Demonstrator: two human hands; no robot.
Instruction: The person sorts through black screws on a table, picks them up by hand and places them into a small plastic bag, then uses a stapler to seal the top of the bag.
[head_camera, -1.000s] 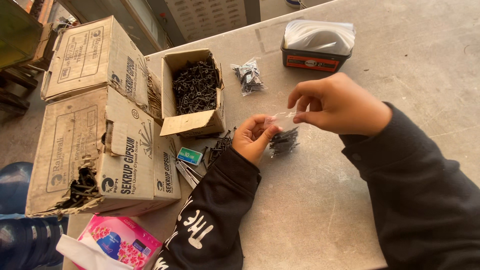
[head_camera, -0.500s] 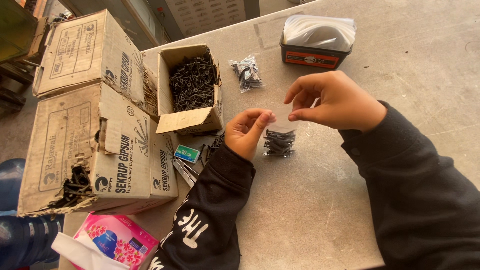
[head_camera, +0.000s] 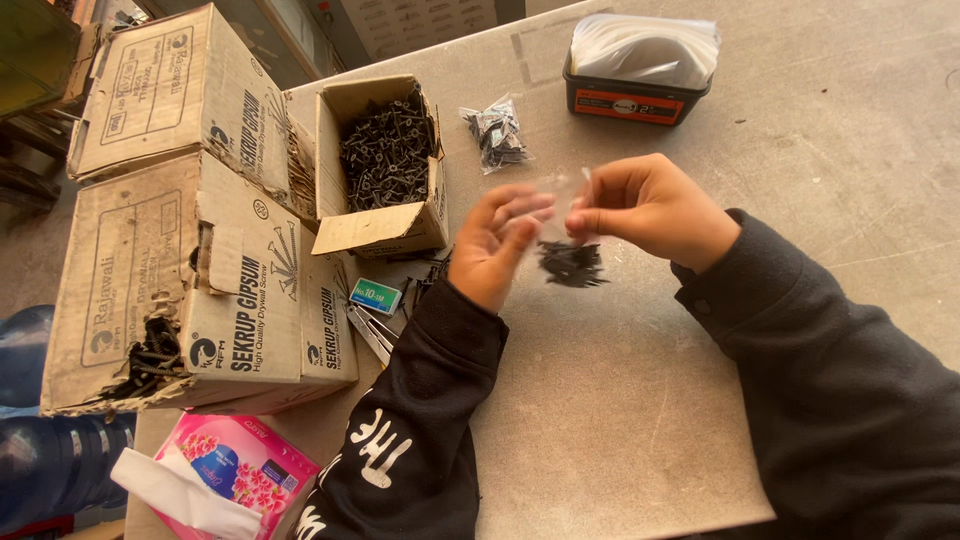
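My right hand (head_camera: 650, 205) pinches the top of a small clear plastic bag (head_camera: 560, 200), and black screws (head_camera: 572, 265) hang in its bottom just above the grey table (head_camera: 800, 150). My left hand (head_camera: 500, 240) is blurred; its fingertips are on the bag's other top edge. Both arms wear black sleeves. An open small carton (head_camera: 385, 230) full of black screws stands just left of my left hand.
Two bigger worn cartons (head_camera: 180, 90) (head_camera: 200, 290) are stacked at the left. A filled small bag of screws (head_camera: 495, 135) lies behind the hands. A black tub of clear bags (head_camera: 640, 85) is at the back. A small green box (head_camera: 375, 295), a pink tissue pack (head_camera: 235, 470).
The bag of screws went down towards the table, then rose again between both hands. My left hand came off it and has returned to its top edge.
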